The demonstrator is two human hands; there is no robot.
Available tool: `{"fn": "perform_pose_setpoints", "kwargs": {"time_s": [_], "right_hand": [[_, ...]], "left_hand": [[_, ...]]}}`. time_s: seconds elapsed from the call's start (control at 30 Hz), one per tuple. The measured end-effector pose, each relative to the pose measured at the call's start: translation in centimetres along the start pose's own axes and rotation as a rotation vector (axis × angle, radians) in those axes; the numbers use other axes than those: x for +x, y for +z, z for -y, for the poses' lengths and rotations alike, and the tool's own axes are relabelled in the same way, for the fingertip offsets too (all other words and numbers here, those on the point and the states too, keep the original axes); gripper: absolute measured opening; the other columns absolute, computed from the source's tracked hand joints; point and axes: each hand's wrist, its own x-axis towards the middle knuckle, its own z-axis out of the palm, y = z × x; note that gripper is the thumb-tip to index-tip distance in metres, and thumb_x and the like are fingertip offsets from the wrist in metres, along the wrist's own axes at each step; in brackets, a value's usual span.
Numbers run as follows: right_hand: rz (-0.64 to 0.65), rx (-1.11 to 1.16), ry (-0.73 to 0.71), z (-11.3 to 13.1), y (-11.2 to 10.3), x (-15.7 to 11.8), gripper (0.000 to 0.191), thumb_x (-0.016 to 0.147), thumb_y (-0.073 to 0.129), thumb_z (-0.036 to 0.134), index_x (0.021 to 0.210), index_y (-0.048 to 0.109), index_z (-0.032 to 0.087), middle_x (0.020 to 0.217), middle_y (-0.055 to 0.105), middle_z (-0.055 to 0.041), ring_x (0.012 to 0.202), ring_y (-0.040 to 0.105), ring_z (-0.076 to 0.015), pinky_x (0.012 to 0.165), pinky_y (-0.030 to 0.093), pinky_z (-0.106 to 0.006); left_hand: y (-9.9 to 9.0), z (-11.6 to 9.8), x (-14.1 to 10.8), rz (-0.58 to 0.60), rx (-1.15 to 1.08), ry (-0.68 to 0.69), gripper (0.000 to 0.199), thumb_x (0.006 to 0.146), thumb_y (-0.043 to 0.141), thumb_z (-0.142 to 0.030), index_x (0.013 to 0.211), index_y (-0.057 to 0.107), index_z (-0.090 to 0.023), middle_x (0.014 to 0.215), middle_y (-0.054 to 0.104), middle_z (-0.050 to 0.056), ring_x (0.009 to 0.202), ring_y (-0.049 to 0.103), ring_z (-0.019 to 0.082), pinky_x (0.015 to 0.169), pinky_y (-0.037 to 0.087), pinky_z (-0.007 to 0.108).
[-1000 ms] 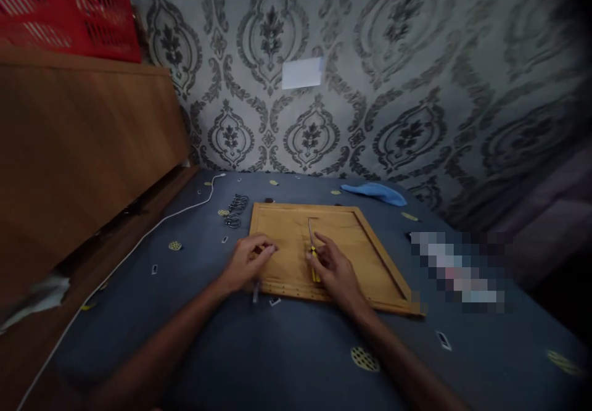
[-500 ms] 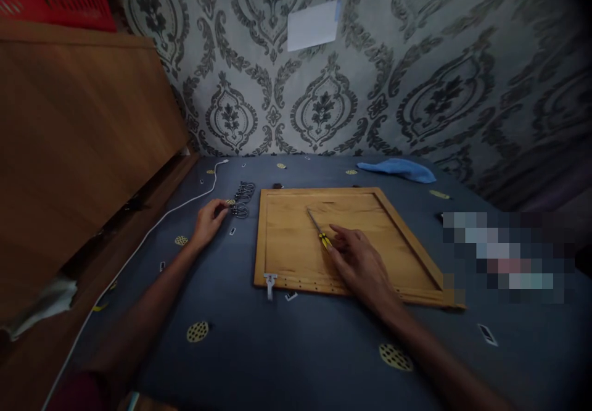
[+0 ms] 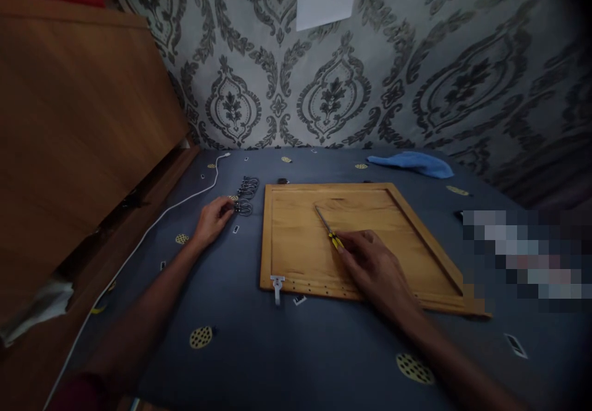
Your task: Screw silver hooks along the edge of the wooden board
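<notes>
My right hand (image 3: 374, 266) holds a screwdriver (image 3: 335, 240) by its yellow and black handle, with the shaft pointing away over a framed wooden panel (image 3: 305, 232). A single light metal hook (image 3: 277, 284) sits at the panel's near left corner and sticks out past its edge. Small holes run along that near edge. To the left, my left hand (image 3: 215, 218) is pinched at the end of the nearest of several dark metal hooks (image 3: 243, 207). More hooks (image 3: 248, 186) lie in a row just behind; the fingertips partly hide the pinched one.
A white cable (image 3: 161, 216) runs along the left beside a wooden cabinet (image 3: 92, 115). A blue cloth (image 3: 411, 163) lies at the back right. Patterned dark cloth (image 3: 231, 331) covers the surface, up to the papered wall (image 3: 277, 78). A blurred patch hides something at the right.
The fingers of my right hand have closed more around the screwdriver handle. My left hand stays at the hooks. The whole view has shifted slightly.
</notes>
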Motion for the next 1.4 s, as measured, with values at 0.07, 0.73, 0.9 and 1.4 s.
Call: {"fn": "perform_pose_setpoints", "kwargs": {"time_s": [0.07,0.73,0.9,1.4], "right_hand": [[0.008,-0.002,-0.004,0.1,-0.1,0.0,0.029,0.095,0.053,0.038,0.109,0.074,0.023,0.089,0.067,-0.0078,0.079,0.068,-0.0231,0.07,0.057,-0.036],[0.02,0.007,-0.067,-0.1,0.2,-0.6,0.027,0.096,0.053,0.034,0.111,0.072,0.022,0.097,0.07,-0.0079,0.081,0.069,-0.022,0.069,0.056,-0.034],[0.017,0.011,-0.069,0.0,0.2,-0.6,0.028,0.097,0.052,0.033,0.111,0.073,0.02,0.098,0.07,-0.0079,0.079,0.069,-0.0208,0.068,0.055,-0.033],[-0.017,0.013,-0.092,-0.1,0.4,-0.5,0.027,0.095,0.054,0.03,0.109,0.074,0.018,0.095,0.069,-0.0086,0.079,0.069,-0.0216,0.067,0.055,-0.034]], "left_hand": [[-0.1,-0.2,0.0,-0.003,-0.002,-0.001,0.012,0.088,0.062,-0.023,0.097,0.069,-0.02,0.091,0.07,0.003,0.082,0.063,0.018,0.073,0.049,0.029],[-0.2,-0.7,-0.4,-0.033,0.081,0.017,0.01,0.09,0.06,-0.023,0.092,0.069,-0.019,0.089,0.072,0.004,0.079,0.064,0.018,0.073,0.049,0.027],[-0.1,-0.7,-0.6,-0.027,0.094,0.057,0.01,0.091,0.059,-0.022,0.093,0.069,-0.02,0.092,0.074,0.003,0.086,0.068,0.018,0.081,0.052,0.028],[-1.1,-1.4,-1.8,0.024,0.128,0.205,0.015,0.097,0.055,-0.023,0.092,0.069,-0.021,0.09,0.076,0.003,0.084,0.071,0.018,0.08,0.054,0.026]]}}
